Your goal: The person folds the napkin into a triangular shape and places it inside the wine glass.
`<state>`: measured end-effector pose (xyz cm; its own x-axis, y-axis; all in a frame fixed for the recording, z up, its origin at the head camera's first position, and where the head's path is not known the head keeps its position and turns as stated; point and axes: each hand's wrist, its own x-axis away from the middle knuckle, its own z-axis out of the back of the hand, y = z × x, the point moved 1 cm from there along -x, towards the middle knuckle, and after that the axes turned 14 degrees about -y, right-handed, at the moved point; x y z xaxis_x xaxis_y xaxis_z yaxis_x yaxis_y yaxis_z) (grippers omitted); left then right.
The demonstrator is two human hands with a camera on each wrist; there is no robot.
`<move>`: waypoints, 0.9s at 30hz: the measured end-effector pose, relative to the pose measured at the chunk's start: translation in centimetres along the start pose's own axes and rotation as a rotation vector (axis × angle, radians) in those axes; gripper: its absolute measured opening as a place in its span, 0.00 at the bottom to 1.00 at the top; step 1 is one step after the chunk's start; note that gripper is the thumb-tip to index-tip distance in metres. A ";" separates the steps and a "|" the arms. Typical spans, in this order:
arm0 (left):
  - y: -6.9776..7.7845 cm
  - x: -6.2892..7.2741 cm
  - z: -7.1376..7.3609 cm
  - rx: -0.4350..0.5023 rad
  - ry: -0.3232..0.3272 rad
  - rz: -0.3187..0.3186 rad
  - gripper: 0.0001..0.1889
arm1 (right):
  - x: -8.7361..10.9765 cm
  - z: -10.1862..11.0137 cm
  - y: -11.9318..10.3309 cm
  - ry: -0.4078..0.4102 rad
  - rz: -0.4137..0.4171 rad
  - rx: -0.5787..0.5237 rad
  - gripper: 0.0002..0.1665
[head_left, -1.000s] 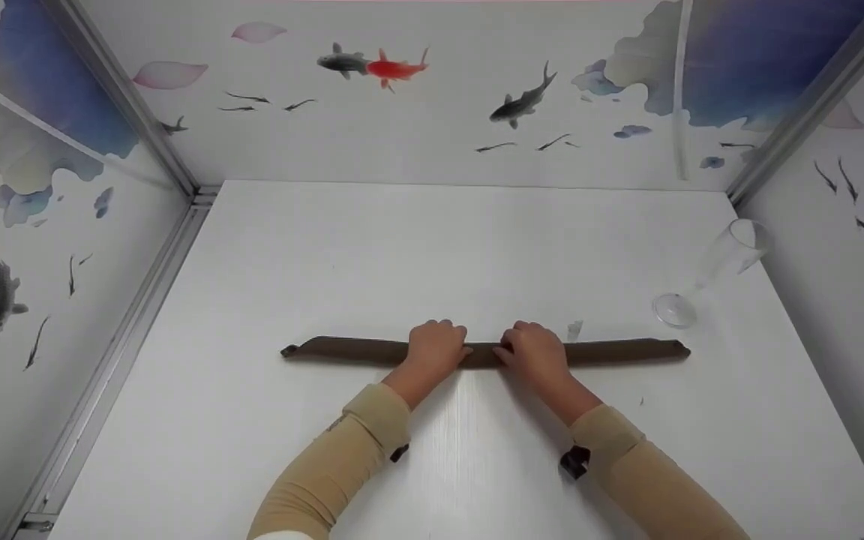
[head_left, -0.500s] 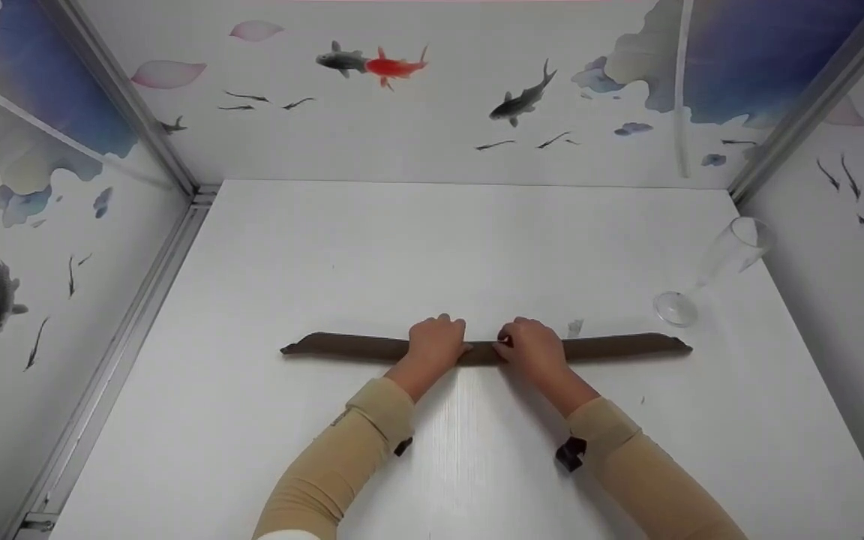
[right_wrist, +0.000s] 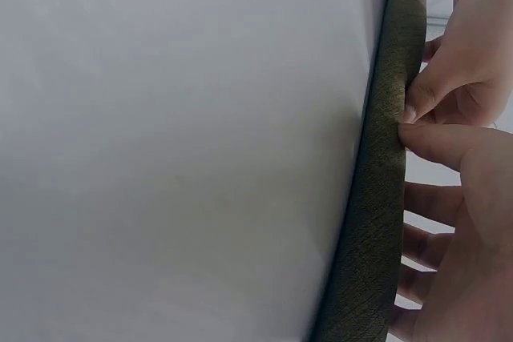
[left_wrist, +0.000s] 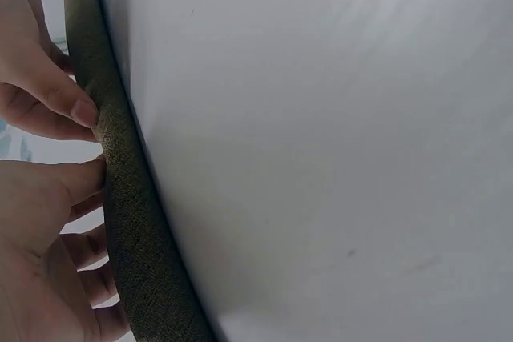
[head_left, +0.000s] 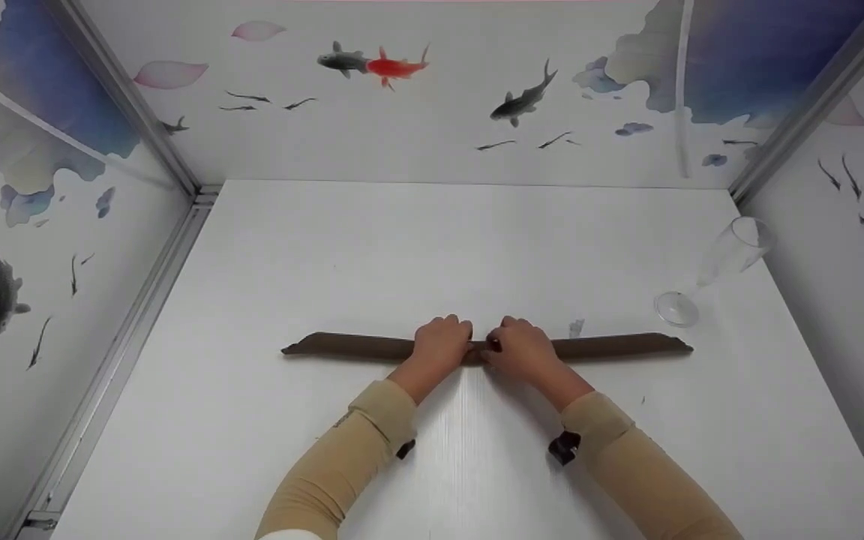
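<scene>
A brown woven cloth, rolled into a long narrow strip (head_left: 361, 347), lies crosswise on the white table, with tapered ends. Near its middle my left hand (head_left: 438, 346) grips it, the thumb on the near side and the fingers over the far side. Close beside it, my right hand (head_left: 523, 349) pinches the same cloth, its thumb almost meeting the left one. In the left wrist view the cloth (left_wrist: 144, 222) runs past both hands, slightly narrowed where they meet. The right wrist view shows the thumbs against the cloth (right_wrist: 375, 174); some fingertips are hidden behind it.
A clear stemmed glass (head_left: 728, 255) is at the right edge of the table (head_left: 439, 247). A small translucent mark or scrap (head_left: 576, 328) shows just beyond the cloth. White panels with printed fish (head_left: 523, 101) enclose the back and sides.
My right hand has shifted left along the rolled cloth, and my left hand slightly right, narrowing the gap between them. The cloth has moved slightly away from me.
</scene>
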<state>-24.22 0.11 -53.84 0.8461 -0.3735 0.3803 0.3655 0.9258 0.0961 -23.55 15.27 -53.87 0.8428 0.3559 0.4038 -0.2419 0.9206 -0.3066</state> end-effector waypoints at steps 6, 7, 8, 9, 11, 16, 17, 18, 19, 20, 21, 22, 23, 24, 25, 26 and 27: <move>0.4 0.1 0.0 -0.033 0.000 -0.040 0.08 | -0.5 0.4 -0.1 -0.035 0.009 -0.041 0.11; 0.5 0.1 0.0 -0.035 -0.001 -0.049 0.08 | -0.6 0.5 -0.1 -0.037 0.012 -0.045 0.12; 0.5 0.1 0.0 -0.035 0.001 -0.059 0.08 | -0.7 0.6 -0.1 -0.040 0.013 -0.052 0.12; 0.6 0.1 0.1 -0.030 -0.003 -0.068 0.08 | -0.7 0.7 -0.2 -0.048 0.012 -0.061 0.12; 0.5 0.1 0.1 -0.013 -0.006 -0.080 0.08 | -0.8 0.8 -0.2 -0.061 0.012 -0.069 0.13; 0.2 0.2 0.2 0.032 -0.025 -0.109 0.07 | -0.8 1.0 -0.3 -0.089 0.016 -0.082 0.11; 0.2 0.2 0.3 0.037 -0.033 -0.114 0.07 | -0.8 1.0 -0.3 -0.087 0.019 -0.080 0.10; 0.1 0.2 0.3 0.043 -0.039 -0.117 0.07 | -0.8 1.0 -0.3 -0.083 0.022 -0.076 0.10; 0.1 0.3 0.4 0.048 -0.046 -0.119 0.07 | -0.7 1.0 -0.3 -0.076 0.027 -0.071 0.10; 0.0 0.3 0.4 0.051 -0.053 -0.119 0.08 | -0.6 1.0 -0.3 -0.068 0.030 -0.068 0.10; 0.0 0.3 0.5 0.054 -0.059 -0.118 0.09 | -0.5 1.0 -0.3 -0.059 0.032 -0.060 0.11; 0.0 0.4 0.5 0.053 -0.064 -0.115 0.10 | -0.5 0.9 -0.3 -0.047 0.036 -0.050 0.11; -0.1 0.4 0.6 0.045 -0.065 -0.111 0.11 | -0.4 0.9 -0.4 -0.034 0.041 -0.041 0.12; -0.1 0.4 0.6 0.034 -0.061 -0.106 0.12 | -0.4 0.9 -0.4 -0.021 0.045 -0.030 0.12; -0.1 0.4 0.6 0.017 -0.055 -0.100 0.12 | -0.3 0.9 -0.5 -0.010 0.049 -0.018 0.13; 0.0 0.4 0.6 -0.003 -0.043 -0.093 0.12 | -0.3 1.0 -0.5 0.002 0.055 -0.003 0.13; 0.0 0.4 0.6 -0.025 -0.030 -0.086 0.12 | -0.3 1.0 -0.6 0.016 0.063 0.017 0.12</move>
<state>-24.12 -0.01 -53.08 0.7993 -0.4497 0.3986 0.4464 0.8884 0.1072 -24.11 14.79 -52.92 0.8330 0.4107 0.3707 -0.3026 0.8992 -0.3162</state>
